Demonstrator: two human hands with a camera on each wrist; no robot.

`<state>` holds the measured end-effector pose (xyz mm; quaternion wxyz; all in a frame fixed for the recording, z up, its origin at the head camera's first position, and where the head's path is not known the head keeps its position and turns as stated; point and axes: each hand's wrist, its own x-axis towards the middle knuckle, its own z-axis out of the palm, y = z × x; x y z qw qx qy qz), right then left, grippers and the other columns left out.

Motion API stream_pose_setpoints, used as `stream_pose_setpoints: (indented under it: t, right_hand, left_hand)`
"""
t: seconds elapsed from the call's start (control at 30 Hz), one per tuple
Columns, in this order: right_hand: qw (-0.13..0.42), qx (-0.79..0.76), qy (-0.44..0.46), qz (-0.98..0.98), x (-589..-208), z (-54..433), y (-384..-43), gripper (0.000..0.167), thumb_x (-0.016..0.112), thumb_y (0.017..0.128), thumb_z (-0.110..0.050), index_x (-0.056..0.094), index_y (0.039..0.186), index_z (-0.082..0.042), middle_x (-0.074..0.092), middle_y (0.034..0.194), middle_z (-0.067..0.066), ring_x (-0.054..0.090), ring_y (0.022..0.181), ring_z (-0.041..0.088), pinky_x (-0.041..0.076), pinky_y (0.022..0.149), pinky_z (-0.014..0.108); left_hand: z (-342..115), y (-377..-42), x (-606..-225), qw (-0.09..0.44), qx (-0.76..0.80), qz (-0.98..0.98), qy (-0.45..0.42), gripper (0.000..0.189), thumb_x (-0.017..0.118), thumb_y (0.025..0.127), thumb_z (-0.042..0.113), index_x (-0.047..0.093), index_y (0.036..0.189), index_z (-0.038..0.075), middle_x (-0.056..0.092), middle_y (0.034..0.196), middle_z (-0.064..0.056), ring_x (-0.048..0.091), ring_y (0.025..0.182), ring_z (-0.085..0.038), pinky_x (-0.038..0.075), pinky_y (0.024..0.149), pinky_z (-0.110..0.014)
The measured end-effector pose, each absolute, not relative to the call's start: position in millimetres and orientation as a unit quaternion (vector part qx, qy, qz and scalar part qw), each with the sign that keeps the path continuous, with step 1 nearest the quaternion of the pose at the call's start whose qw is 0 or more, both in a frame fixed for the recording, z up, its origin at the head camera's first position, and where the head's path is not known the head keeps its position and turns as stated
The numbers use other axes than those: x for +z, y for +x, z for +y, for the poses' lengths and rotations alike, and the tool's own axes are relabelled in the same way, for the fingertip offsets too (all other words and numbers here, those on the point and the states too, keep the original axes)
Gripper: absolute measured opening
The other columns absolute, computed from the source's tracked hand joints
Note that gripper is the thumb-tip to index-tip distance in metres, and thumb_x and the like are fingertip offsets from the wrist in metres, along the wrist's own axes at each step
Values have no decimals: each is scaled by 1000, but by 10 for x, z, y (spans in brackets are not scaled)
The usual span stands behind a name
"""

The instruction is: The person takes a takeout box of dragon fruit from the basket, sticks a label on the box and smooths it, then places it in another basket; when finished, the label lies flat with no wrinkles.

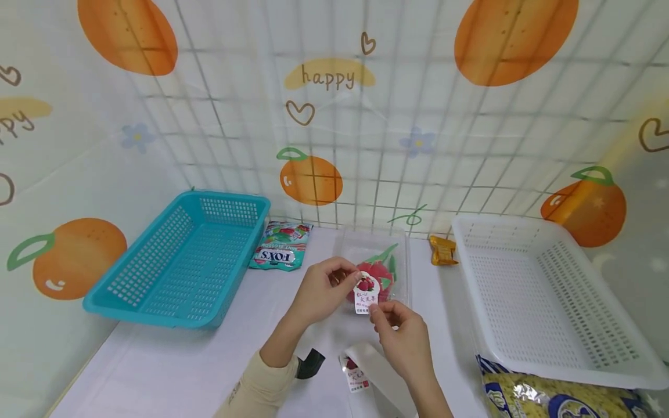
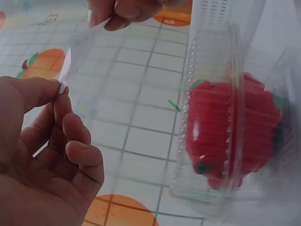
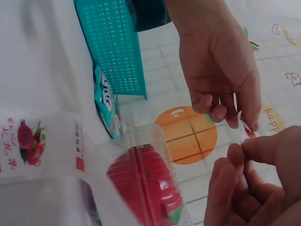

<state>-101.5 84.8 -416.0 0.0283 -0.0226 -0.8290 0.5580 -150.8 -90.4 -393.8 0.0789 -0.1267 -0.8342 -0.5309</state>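
Between my two hands is a white sticker label [image 1: 367, 301] with a red fruit picture and printed characters. My left hand [image 1: 320, 290] pinches its upper edge between thumb and forefinger. At the lower right corner, my right hand [image 1: 406, 341] pinches it the same way. The label hangs above a clear plastic box [image 2: 211, 52], whose lid looks closed over a red dragon fruit [image 2: 221, 127] with green tips. A strip of backing paper [image 1: 378, 371] with another such label [image 1: 355, 376] lies under my right forearm.
A teal basket [image 1: 225, 232] stands at the left, with a green FOX'S candy bag [image 1: 282, 247] beside it. To the right are a small orange packet [image 1: 443, 250] and a white basket [image 1: 462, 278]. A yellow-and-blue bag [image 1: 554, 397] lies at the front right.
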Motion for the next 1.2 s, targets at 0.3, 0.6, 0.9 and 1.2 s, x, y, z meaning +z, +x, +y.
stream_pose_setpoints:
  t: [0.3,0.6,0.9,1.2]
  right_hand:
    - [51,537,-17,-842,-4098,838,-1151,19,68,98,-23,77,93,-7,71,77,5,60,67,12,47,54,22]
    - [73,483,-7,-872,-3968,824,-1437,25,66,98,-28,76,90,-7,65,69,4,54,64,16,43,55,26]
    - [67,421,-14,-904,-3928,819,-1723,28,61,98,-32,75,94,-8,66,74,4,57,69,19,40,59,28]
    - [54,364,-21,-929,-4024,847,-1884,27,59,99,-31,73,91,-10,67,74,4,61,72,22,46,66,38]
  left_hand:
    - [-922,-1758,-3855,80,-491,-856,-143,10,70,97,22,76,98,14,69,81,2,56,75,-14,48,63,-23]
    - [-914,-2119,-3804,73,-455,-876,-142,15,68,98,27,77,100,15,68,83,1,54,77,-15,42,62,-23]
    - [-851,-2423,-3864,52,-451,-885,-105,16,67,98,29,78,100,16,70,87,0,52,80,-18,42,63,-26]
    - [-812,-2627,-4020,25,-437,-893,-104,19,67,99,31,77,98,16,71,91,-1,51,78,-16,40,58,-25]
